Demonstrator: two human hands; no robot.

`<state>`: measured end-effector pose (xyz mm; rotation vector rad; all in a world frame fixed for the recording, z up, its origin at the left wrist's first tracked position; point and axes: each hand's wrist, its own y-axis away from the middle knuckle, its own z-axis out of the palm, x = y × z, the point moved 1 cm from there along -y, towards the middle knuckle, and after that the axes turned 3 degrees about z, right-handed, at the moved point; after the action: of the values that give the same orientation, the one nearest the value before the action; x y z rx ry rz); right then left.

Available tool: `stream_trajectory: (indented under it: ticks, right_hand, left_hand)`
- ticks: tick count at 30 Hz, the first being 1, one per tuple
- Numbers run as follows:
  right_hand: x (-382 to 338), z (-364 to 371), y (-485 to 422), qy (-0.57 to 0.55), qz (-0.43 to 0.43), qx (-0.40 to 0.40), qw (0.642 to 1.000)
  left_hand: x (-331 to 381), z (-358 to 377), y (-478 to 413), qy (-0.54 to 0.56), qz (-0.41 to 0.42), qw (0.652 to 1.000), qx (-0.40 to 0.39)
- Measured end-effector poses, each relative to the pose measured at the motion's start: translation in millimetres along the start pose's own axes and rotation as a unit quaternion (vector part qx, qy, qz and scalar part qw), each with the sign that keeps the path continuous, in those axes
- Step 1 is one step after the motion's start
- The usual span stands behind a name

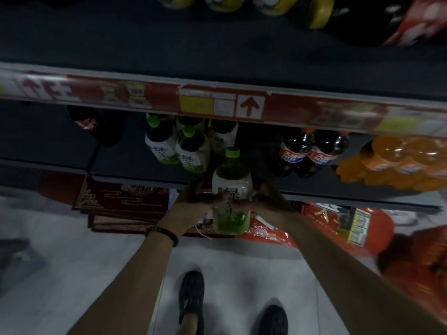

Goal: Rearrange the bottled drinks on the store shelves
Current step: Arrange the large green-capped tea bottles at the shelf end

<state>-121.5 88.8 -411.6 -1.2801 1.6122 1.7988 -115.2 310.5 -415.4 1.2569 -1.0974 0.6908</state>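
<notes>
A large green tea bottle (231,182) with a green cap and white label is held at the front edge of the lower shelf (135,165). My left hand (200,194) grips its left side and my right hand (263,197) grips its right side, fingers meeting across the label. Behind it on the shelf stand more green tea bottles (160,141), partly hidden under the upper shelf's edge. Two dark cola bottles (312,151) stand to the right, and orange soda bottles (396,160) farther right.
The upper shelf's red price strip (217,102) overhangs the lower shelf. Yellow-capped bottles (273,6) stand on the upper shelf. Red patterned boxes (121,201) and red packages (338,223) lie on the floor below. My two shoes (191,296) stand on the pale tile floor.
</notes>
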Motion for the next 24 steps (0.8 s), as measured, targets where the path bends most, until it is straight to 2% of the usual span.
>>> stream_trajectory:
  ticks: [3, 10, 18, 21, 24]
  right_hand:
    - [-31, -2, 64, -0.03, 0.018, -0.01, 0.999]
    - [-129, -27, 233, 0.002, -0.046, -0.048, 0.998]
    - [-193, -92, 362, -0.115, -0.141, 0.027, 0.983]
    - [-217, -126, 393, -0.062, -0.202, 0.061, 0.975]
    - [-238, -154, 404, 0.002, -0.246, 0.147, 0.958]
  left_hand:
    - [40, 11, 52, 0.01, 0.01, 1.0, -0.004]
    - [164, 62, 177, 0.002, 0.073, 0.997, 0.024]
    - [322, 133, 233, 0.024, 0.176, 0.983, 0.037]
    - [376, 162, 229, 0.032, 0.208, 0.977, 0.03]
    - [415, 186, 215, 0.049, 0.216, 0.975, 0.024]
